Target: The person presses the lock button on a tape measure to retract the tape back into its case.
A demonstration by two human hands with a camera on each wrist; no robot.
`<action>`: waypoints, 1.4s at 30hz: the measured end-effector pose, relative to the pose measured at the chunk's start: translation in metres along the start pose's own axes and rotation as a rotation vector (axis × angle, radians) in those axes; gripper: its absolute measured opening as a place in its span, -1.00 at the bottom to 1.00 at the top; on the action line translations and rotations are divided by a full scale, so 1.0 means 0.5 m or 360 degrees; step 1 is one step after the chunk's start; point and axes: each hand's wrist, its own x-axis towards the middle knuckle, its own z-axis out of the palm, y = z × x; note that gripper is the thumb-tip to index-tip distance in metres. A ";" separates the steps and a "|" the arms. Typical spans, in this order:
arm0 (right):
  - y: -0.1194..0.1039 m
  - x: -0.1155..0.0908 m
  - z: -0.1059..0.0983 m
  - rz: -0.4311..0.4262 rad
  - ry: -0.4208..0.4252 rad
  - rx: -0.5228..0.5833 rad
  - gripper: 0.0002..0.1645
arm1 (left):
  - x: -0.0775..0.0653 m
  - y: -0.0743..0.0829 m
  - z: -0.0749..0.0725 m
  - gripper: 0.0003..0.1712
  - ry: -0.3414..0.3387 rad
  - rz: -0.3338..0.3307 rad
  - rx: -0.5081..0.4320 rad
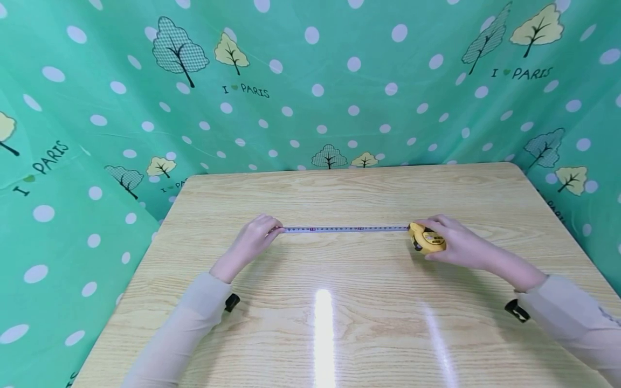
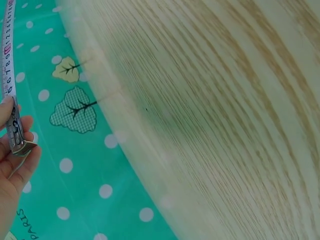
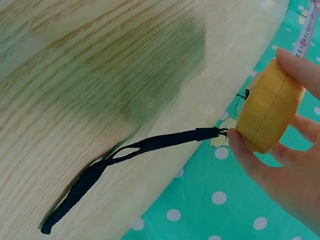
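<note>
A yellow tape measure [image 1: 426, 239] is held in my right hand [image 1: 458, 242], fingers round its case, on the right side of the table. Its blade [image 1: 339, 229] runs out straight to the left, numbers showing. My left hand [image 1: 254, 235] pinches the blade near its free end. In the left wrist view the metal end hook [image 2: 23, 148] lies against the fingers of that hand [image 2: 17, 172], and the thumb presses on the blade. A black wrist strap [image 3: 145, 146] hangs from the case [image 3: 270, 107] in the right wrist view, its far end over the wood.
The wood-grain table [image 1: 368, 323] stretches under both arms, with bright light streaks on its surface. Behind and to the left hangs a green dotted curtain [image 1: 291, 54] with tree prints. A small black device [image 1: 517, 311] sits at the right wrist, another [image 1: 232, 302] at the left.
</note>
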 end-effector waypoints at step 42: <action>-0.027 0.023 0.021 0.0007 -0.0022 0.0021 -0.14 | 0.025 0.034 0.027 -0.96 -0.0030 0.0085 -0.0051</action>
